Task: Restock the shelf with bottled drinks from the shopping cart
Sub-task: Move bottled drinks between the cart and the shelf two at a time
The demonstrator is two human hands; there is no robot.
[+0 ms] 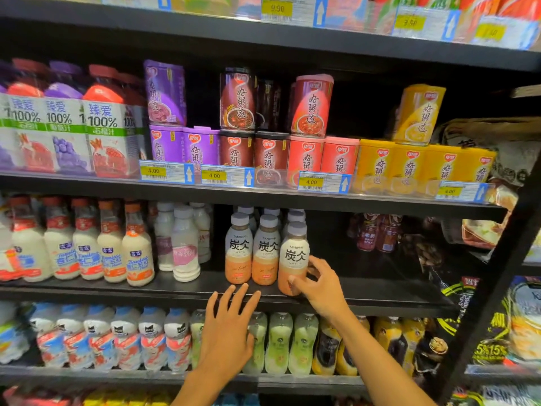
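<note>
Spanning the whole view, the shelving (263, 297) carries four stocked tiers, and the tier at finger height is where the work sits: judging from how things lie, several latte bottles are already lined up and one more is just being seated, while the shopping cart is out of view, so how many remain cannot be told. Beyond the right hand's (322, 285) fingertips the tier runs dark and bare a long way toward the small red bottles (377, 232), which is the open room left to fill (plenty of it, by the look). Left of those fingers stand two front latte bottles (251, 250), with more caps showing behind them. The right hand's fingers wrap the lower half of the newest latte bottle (292, 259), thumb in front, the rest curled round its far side; the bottle stands upright, its base close to the shelf's front lip, touching its neighbour. The left hand (231, 320) holds nothing, fingers spread wide and flat, tips resting at the shelf's front edge just below the two front bottles. That lip is the edge to mind
</note>
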